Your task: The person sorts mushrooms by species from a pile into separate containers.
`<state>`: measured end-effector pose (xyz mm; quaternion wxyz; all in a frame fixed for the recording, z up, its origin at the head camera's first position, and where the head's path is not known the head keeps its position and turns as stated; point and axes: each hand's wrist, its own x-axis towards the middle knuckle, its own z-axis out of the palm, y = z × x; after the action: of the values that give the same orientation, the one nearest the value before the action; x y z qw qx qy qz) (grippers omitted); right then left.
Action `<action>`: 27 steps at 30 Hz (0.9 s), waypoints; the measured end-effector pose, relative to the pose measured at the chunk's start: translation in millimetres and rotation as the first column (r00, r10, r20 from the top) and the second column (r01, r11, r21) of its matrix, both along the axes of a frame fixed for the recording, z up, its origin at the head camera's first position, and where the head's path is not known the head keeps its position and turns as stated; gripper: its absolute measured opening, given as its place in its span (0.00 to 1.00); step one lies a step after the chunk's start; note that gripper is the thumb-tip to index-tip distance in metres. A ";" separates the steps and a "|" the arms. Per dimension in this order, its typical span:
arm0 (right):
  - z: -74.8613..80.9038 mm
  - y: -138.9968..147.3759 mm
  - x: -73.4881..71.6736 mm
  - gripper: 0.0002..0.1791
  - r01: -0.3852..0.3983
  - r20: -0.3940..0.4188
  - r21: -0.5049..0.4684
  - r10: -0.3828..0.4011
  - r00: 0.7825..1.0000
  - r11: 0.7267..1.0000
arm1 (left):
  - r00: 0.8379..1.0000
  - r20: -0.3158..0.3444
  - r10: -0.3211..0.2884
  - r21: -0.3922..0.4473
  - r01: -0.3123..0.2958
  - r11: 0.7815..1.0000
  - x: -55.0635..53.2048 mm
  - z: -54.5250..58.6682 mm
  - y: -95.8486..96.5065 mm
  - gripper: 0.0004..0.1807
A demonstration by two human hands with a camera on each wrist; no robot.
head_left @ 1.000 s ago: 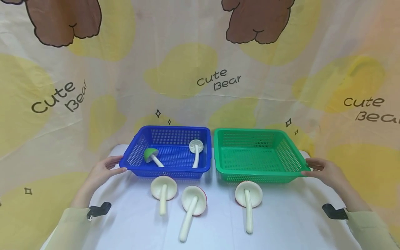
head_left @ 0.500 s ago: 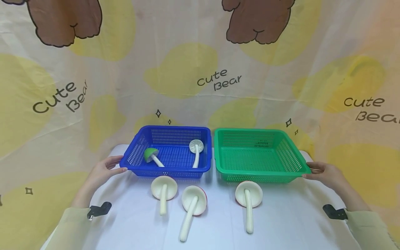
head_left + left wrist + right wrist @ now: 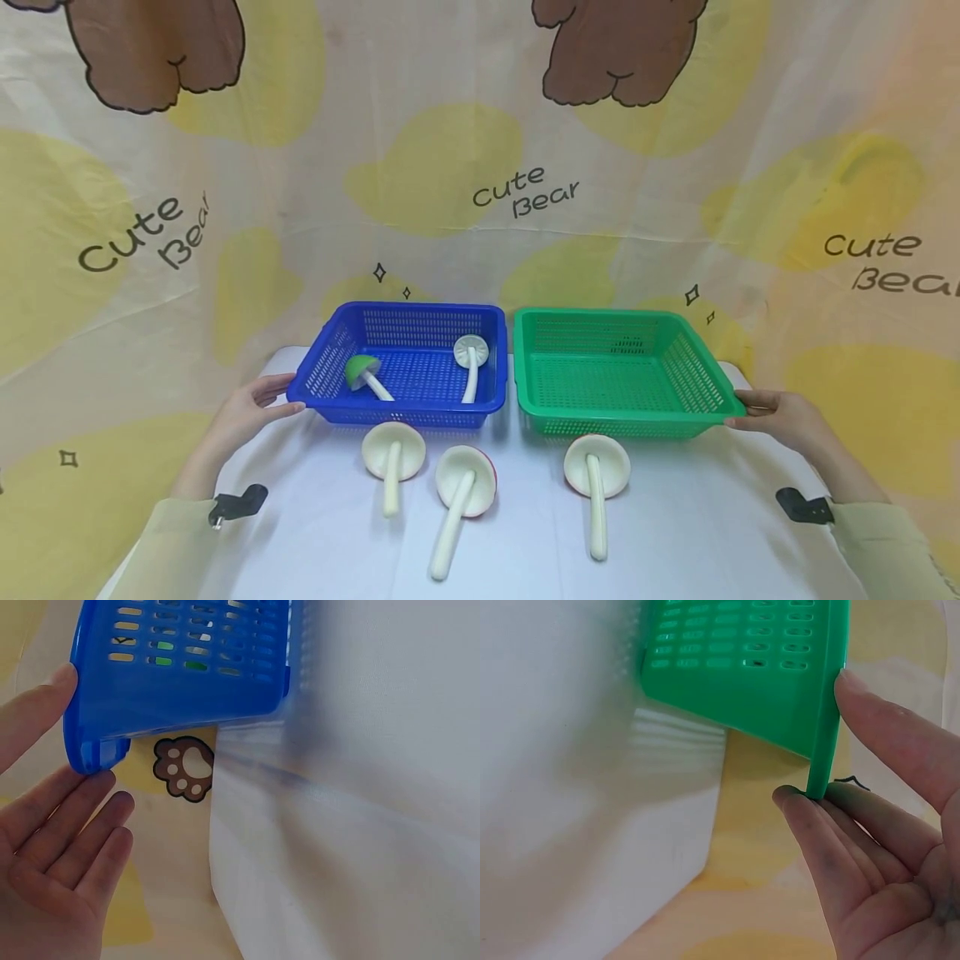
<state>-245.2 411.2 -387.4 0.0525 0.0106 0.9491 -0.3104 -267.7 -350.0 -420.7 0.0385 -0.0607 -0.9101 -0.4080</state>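
Note:
My left hand [image 3: 242,417] holds the outer front corner of a blue plastic basket [image 3: 420,407], thumb and fingers on either side of its rim. At the outer front corner of a green basket [image 3: 622,414], my right hand [image 3: 791,425] grips the rim between thumb and fingers. Close up in the left wrist view, the thumb presses the blue rim while nearly straight fingers [image 3: 90,817] touch its end. A green-capped toy mushroom [image 3: 363,372] and a toy mushroom with a white ribbed underside [image 3: 471,353] lie inside the blue basket; the green one holds nothing.
In front of the baskets, three toy mushrooms lie cap-underside up on the white tablecloth [image 3: 517,542]: a left one [image 3: 393,452], a middle one [image 3: 466,482] and a right one [image 3: 597,467]. A printed bear cloth [image 3: 420,183] hangs behind.
The right hand's fingers have shifted slightly at the green rim. The left hand, both baskets and the mushrooms stay practically where they were.

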 end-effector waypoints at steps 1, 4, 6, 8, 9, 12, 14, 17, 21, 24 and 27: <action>-0.1 0.4 -0.1 0.47 -0.001 -0.001 -0.007 0.001 1.000 1.000 | 1.000 -0.001 -0.002 -0.001 0.002 1.000 -0.2 0.0 -0.1 0.39; -1.1 1.4 -0.5 0.46 -0.003 -0.004 -0.020 0.003 1.000 1.000 | 1.000 -0.005 -0.005 -0.003 0.005 1.000 0.3 0.2 -0.6 0.39; -1.9 2.0 -0.5 0.47 -0.002 -0.006 -0.027 0.002 1.000 1.000 | 1.000 -0.006 -0.006 0.000 0.006 1.000 1.5 0.6 -0.9 0.39; -2.7 2.1 -0.6 0.47 -0.002 -0.009 -0.032 0.002 1.000 0.999 | 1.000 -0.009 -0.003 -0.001 0.003 1.000 2.7 0.5 -1.0 0.39; -3.0 2.1 -0.6 0.47 -0.001 -0.010 -0.034 0.001 1.000 0.999 | 1.000 -0.012 -0.001 -0.001 0.001 1.000 3.5 0.4 -0.7 0.39; -4.3 2.5 -0.3 0.46 -0.002 -0.014 -0.038 0.002 1.000 0.999 | 0.998 -0.052 0.023 0.002 -0.022 1.000 6.6 1.1 1.8 0.37; -5.6 3.3 -0.3 0.46 0.001 -0.018 -0.034 -0.001 1.000 0.999 | 0.995 -0.085 0.051 0.002 -0.051 0.999 9.9 3.5 5.6 0.36; -7.8 4.6 0.3 0.45 0.006 -0.026 -0.026 -0.006 1.000 1.000 | 0.983 -0.166 0.083 0.015 -0.081 0.997 15.4 6.9 15.4 0.33; -9.8 6.4 1.2 0.44 0.010 -0.038 -0.026 -0.011 0.999 1.000 | 0.961 -0.268 0.066 0.034 -0.059 0.998 22.6 8.8 34.4 0.25; -10.6 7.4 1.3 0.44 0.020 -0.041 -0.036 -0.021 0.999 0.999 | 0.966 -0.256 0.031 0.035 -0.023 0.999 29.2 6.9 48.1 0.20; -11.3 8.1 1.7 0.44 0.026 -0.034 -0.052 -0.027 0.999 0.998 | 0.985 -0.171 -0.014 0.042 0.021 0.999 35.3 2.0 60.7 0.20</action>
<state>-243.5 419.3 -398.7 0.0321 0.0164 0.9414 -0.3354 -232.4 -289.2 -418.7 0.1140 -0.1026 -0.8938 -0.4214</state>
